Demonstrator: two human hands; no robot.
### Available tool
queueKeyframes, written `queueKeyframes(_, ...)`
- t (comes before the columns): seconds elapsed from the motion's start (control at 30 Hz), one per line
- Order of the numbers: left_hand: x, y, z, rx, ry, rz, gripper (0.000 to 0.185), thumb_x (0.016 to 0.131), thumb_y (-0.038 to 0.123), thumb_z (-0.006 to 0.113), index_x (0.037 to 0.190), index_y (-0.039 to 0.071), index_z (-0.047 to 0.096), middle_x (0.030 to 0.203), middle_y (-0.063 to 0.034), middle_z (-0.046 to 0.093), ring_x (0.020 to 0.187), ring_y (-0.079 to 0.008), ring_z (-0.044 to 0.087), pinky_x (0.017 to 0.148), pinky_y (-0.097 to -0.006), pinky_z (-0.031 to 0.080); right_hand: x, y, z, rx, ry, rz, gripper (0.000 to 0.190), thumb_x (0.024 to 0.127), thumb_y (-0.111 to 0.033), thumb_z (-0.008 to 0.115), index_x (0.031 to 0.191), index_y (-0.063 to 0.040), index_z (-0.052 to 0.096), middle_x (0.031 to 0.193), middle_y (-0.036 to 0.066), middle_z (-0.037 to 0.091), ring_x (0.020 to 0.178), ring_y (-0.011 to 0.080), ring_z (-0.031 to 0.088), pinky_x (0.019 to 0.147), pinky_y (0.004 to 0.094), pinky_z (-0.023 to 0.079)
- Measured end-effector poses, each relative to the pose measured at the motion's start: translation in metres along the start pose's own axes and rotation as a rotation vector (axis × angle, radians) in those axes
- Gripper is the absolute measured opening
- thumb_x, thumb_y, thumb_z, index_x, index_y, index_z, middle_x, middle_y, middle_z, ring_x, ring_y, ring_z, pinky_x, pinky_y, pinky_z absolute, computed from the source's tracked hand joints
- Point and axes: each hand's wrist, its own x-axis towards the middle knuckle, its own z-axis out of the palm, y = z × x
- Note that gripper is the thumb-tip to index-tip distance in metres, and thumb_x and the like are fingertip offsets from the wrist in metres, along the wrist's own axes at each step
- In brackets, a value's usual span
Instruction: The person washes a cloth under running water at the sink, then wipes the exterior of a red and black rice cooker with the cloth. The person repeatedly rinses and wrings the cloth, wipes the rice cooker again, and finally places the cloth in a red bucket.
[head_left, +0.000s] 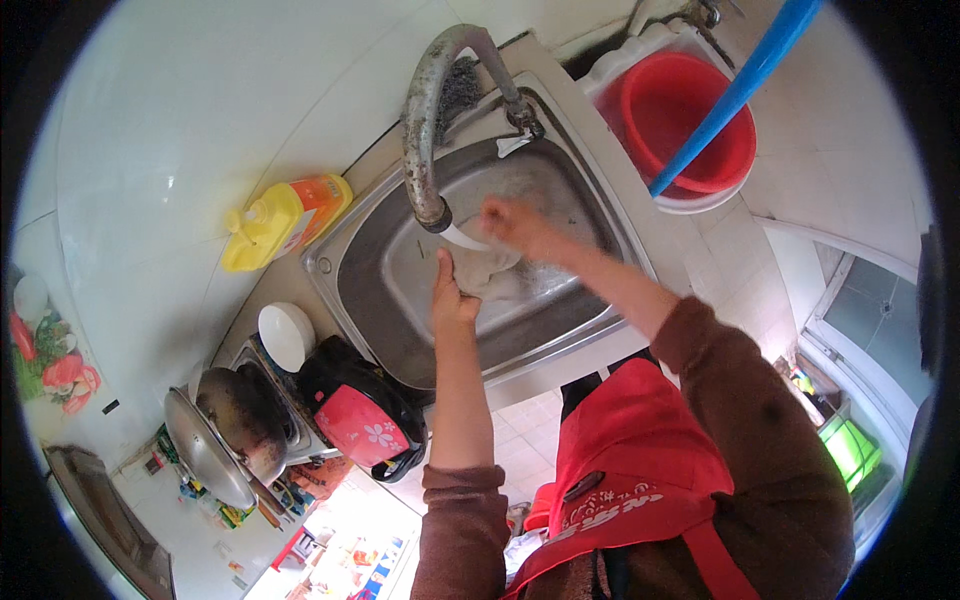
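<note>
Water runs from a worn, stained curved metal faucet (420, 142) over a stainless steel sink (390, 330). Below the spout, my left hand (455, 301) holds a pale object (487, 270), its thumb pointing up along the near side. The object's outline is blurred by motion and water, so its kind is unclear. My right hand (517, 229) is just above and to the right of it, over the basin, blurred, with fingers curled. Whether that hand holds anything cannot be seen.
Left of the sink are a yellow pump jug (270, 225), a white bowl (286, 336), a pink and black appliance (364, 424) and a wok (244, 420) with a metal lid (206, 450). At right, a blue pole (735, 97) crosses a red basin (645, 97).
</note>
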Motion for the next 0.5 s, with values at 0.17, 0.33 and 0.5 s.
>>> queueKeyframes(0.17,0.012,-0.039,0.02,-0.019,-0.019,-0.018,0.054,0.096,0.048,0.05,0.136,0.012,0.044,0.13,-0.0099,0.055,0.115,-0.0261,0.056,0.097,-0.0443,0.048,-0.03,-0.079,0.047,-0.392,-0.192,-0.025,0.031,0.088,-0.037,0.059,0.088,-0.006,0.063,0.081,0.019,0.064,0.077,0.0354,0.063,0.072,0.0446,0.048)
queueKeyframes(0.33,-0.013,-0.026,0.043,-0.01,-0.024,-0.131,0.055,0.096,0.046,0.05,0.137,0.01,0.043,0.13,-0.0084,0.055,0.114,-0.0258,0.056,0.097,-0.0439,0.049,0.03,0.022,0.03,-0.414,0.03,0.169,0.032,0.091,-0.036,0.055,0.086,-0.006,0.066,0.083,0.021,0.065,0.08,0.0366,0.063,0.072,0.0478,0.048)
queueKeyframes(0.5,-0.016,-0.005,0.05,0.219,-0.098,-0.157,0.052,0.094,0.044,0.055,0.132,0.009,0.049,0.128,-0.0095,0.057,0.114,-0.0257,0.057,0.099,-0.0432,0.048,0.047,0.057,0.006,0.086,-0.468,0.163,0.045,0.094,-0.047,0.052,0.091,-0.007,0.071,0.087,0.008,0.068,0.085,0.0216,0.062,0.078,0.0381,0.048)
